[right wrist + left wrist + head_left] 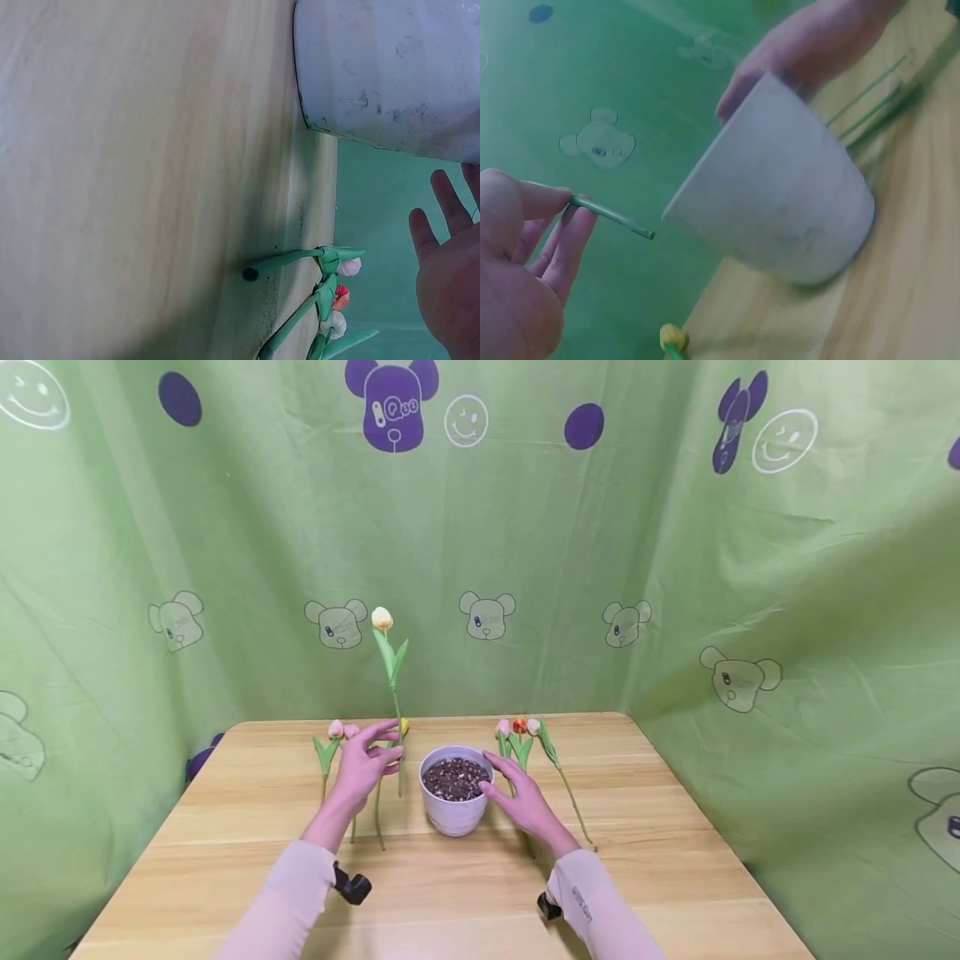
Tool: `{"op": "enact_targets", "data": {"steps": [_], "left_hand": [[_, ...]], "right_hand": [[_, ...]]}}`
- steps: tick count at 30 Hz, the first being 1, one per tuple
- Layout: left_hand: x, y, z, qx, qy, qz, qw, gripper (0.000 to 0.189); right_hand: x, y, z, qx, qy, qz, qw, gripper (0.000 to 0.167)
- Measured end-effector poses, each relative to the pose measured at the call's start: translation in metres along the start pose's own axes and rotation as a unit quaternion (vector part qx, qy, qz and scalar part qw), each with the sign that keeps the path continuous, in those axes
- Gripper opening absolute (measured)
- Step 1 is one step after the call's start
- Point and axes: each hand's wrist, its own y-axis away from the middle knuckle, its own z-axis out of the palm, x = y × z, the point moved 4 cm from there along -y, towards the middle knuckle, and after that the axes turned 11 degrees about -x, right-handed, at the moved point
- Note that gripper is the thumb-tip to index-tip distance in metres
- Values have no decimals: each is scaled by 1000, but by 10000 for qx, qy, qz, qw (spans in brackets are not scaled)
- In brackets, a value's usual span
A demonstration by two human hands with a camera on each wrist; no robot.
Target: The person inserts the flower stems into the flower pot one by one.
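My left hand [362,770] pinches the stem of a cream-white tulip [382,619] between thumb and fingers. The tulip stands upright, its bloom high against the curtain. In the left wrist view, the cut end of the stem [616,217] juts out past the fingertips, apart from the pot's rim. A whitish flowerpot [454,817], filled with dark soil [453,778], stands on the table to the right of that stem. My right hand [527,800] is at the pot's right rim with fingers extended. From the right wrist, these spread fingers [450,202] show beside the pot wall [382,82].
Left of the pot lie pink tulips [336,729] and a yellow tulip [405,726], partly behind my left hand. To its right lie several more, including a red-orange tulip [520,725]. A green curtain [480,527] rises behind the wooden table [435,910].
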Motion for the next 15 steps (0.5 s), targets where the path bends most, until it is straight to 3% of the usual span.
{"op": "enact_targets", "data": {"steps": [15], "left_hand": [[4, -28, 51, -66, 157, 546, 9984, 54]], "right_hand": [[1, 1, 0, 63, -56, -53, 10000, 65]]}}
